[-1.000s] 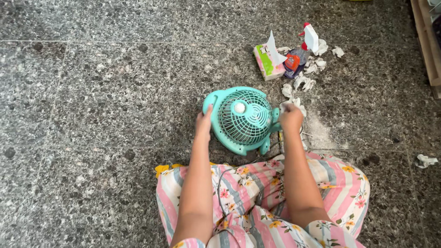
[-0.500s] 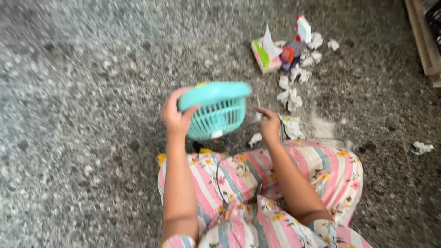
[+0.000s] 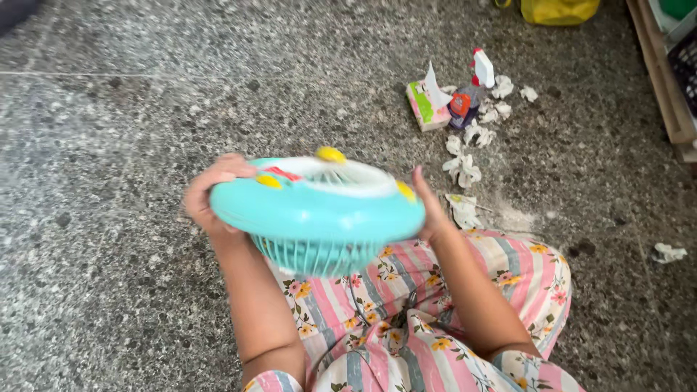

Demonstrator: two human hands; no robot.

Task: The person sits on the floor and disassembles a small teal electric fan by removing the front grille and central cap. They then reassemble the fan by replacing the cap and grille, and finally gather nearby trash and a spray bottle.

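Your left grip (image 3: pixel 210 196) and right grip (image 3: pixel 433 214) clamp fan (image 3: pixel 317 210) rim from opposite sides; fan lies flat between, grille down, above lap.

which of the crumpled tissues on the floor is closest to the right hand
The flattened crumpled tissue just beyond the right hand; the others lie farther off, by the tissue box.

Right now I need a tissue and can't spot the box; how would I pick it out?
On the speckled stone floor, look beyond the person's right hand to the litter of crumpled tissues. The tissue box lies at its far left, beside a spray bottle: green and pink, one white tissue poking up.
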